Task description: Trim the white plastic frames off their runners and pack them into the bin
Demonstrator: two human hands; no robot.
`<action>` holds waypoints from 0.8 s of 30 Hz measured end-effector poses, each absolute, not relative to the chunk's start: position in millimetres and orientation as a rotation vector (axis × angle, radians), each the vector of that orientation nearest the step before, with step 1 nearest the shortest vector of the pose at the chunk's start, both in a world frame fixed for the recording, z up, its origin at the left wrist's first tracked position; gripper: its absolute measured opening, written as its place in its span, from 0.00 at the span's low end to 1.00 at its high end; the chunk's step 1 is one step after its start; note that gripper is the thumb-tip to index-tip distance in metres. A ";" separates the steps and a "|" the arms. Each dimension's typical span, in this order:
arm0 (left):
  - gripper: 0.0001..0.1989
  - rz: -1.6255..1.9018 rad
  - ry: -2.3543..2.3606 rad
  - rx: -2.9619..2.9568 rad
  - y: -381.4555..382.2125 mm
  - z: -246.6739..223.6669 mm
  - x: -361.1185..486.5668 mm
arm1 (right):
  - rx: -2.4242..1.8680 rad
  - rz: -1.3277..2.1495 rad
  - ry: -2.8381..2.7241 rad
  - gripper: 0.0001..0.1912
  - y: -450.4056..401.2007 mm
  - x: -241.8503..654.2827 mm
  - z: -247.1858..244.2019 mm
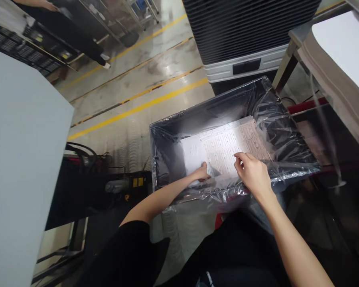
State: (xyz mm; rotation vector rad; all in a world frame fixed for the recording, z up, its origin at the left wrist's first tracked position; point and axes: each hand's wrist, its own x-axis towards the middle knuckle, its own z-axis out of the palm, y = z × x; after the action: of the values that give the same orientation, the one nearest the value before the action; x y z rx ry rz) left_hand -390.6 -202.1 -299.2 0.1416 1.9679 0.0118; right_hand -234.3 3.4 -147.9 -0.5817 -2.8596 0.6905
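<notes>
A dark bin [167, 139] lined with clear plastic film stands in front of me. Inside it lies a white printed sheet [227, 145] with die-cut outlines, on a stack. My left hand [202, 172] reaches into the bin and grips the sheet's near left edge. My right hand [253, 172] pinches the sheet's near edge a little to the right, fingers curled over it. Both forearms come in over the bin's near rim.
A large louvred cooler unit [245, 36] stands behind the bin. A table with white sheets [344, 52] is at the right. A grey panel [20, 159] fills the left. Yellow floor lines [137, 107] cross the aisle, where another person's leg [77, 40] shows.
</notes>
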 end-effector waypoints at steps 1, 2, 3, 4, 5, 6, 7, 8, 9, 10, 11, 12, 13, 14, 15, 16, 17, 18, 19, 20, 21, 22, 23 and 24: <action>0.19 0.012 1.971 0.149 -202.4 -299.3 -391.0 | -0.583 0.689 -2.862 0.09 3.3 -234.2 -147.9; 0.19 0.013 1.974 0.156 -202.8 -299.3 -391.4 | -0.584 0.687 -2.864 0.09 3.2 -234.2 -147.9; 0.19 0.014 1.977 0.165 -203.2 -299.2 -391.9 | -0.585 0.685 -2.867 0.08 3.1 -234.2 -147.9; 0.19 0.016 1.978 0.175 -203.5 -299.0 -392.5 | -0.585 0.683 -2.871 0.08 3.1 -234.3 -148.0; 0.19 0.016 1.979 0.186 -203.9 -298.7 -392.9 | -0.585 0.680 -2.875 0.08 3.1 -234.4 -148.1; 0.19 0.014 1.979 0.197 -204.2 -298.4 -393.2 | -0.583 0.678 -2.879 0.08 3.1 -234.5 -148.1; 0.19 0.010 1.979 0.208 -204.3 -298.0 -393.2 | -0.583 0.675 -2.883 0.08 3.2 -234.6 -148.2; 0.18 0.004 1.977 0.216 -204.3 -297.6 -393.1 | -0.583 0.673 -2.887 0.08 3.2 -234.8 -148.3; 0.18 -0.005 1.976 0.222 -204.1 -297.1 -392.8 | -0.584 0.670 -2.890 0.08 3.3 -234.9 -148.3; 0.18 -0.014 1.975 0.227 -203.7 -296.6 -392.4 | -0.585 0.668 -2.893 0.08 3.3 -235.1 -148.2; 0.18 -0.025 1.977 0.229 -203.1 -295.9 -392.3 | -0.586 0.666 -2.896 0.08 3.3 -235.3 -148.2; 0.18 -0.037 1.983 0.230 -202.4 -295.1 -392.8 | -0.587 0.665 -2.898 0.08 3.3 -235.5 -148.1; 0.19 -0.050 1.996 0.228 -201.5 -294.1 -394.2 | -0.588 0.665 -2.900 0.08 3.3 -235.7 -148.1; 0.19 -0.065 2.018 0.226 -200.4 -292.9 -396.9 | -0.587 0.666 -2.903 0.08 3.4 -235.8 -148.1; 0.20 -0.079 2.050 0.225 -199.3 -291.5 -401.2 | -0.585 0.667 -2.907 0.08 3.5 -236.0 -148.1; 0.21 -0.091 2.093 0.224 -198.2 -290.0 -407.3 | -0.583 0.669 -2.910 0.08 3.6 -236.0 -148.1; 0.21 -0.100 2.146 0.225 -197.0 -288.4 -415.0 | -0.580 0.670 -2.914 0.08 3.8 -235.9 -148.2; 0.22 -0.104 2.208 0.225 -196.0 -286.8 -424.1 | -0.578 0.671 -2.919 0.09 4.0 -235.8 -148.3; 0.23 -0.104 2.274 0.225 -195.2 -285.3 -434.1 | -0.576 0.670 -2.923 0.09 4.3 -235.6 -148.3; 0.23 -0.098 2.341 0.223 -194.6 -284.0 -444.5 | -0.577 0.668 -2.927 0.09 4.5 -235.4 -148.2; 0.24 -0.089 2.403 0.219 -194.4 -283.1 -454.5 | -0.577 0.666 -2.931 0.09 4.7 -235.2 -148.0; 0.25 -0.078 2.454 0.213 -194.5 -282.5 -463.4 | -0.578 0.662 -2.935 0.09 4.9 -235.1 -147.6; 0.25 -0.064 2.492 0.207 -194.8 -282.4 -470.9 | -0.579 0.659 -2.939 0.09 4.9 -235.0 -147.2; 0.26 -0.051 2.516 0.202 -195.4 -282.8 -476.4 | -0.580 0.656 -2.942 0.09 4.9 -235.1 -146.6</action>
State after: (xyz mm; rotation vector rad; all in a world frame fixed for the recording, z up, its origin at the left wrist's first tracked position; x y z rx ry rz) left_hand -476.4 -195.4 -282.8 0.2017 2.5164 -0.0512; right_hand -235.1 4.9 -146.6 -0.5805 -2.9417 0.6559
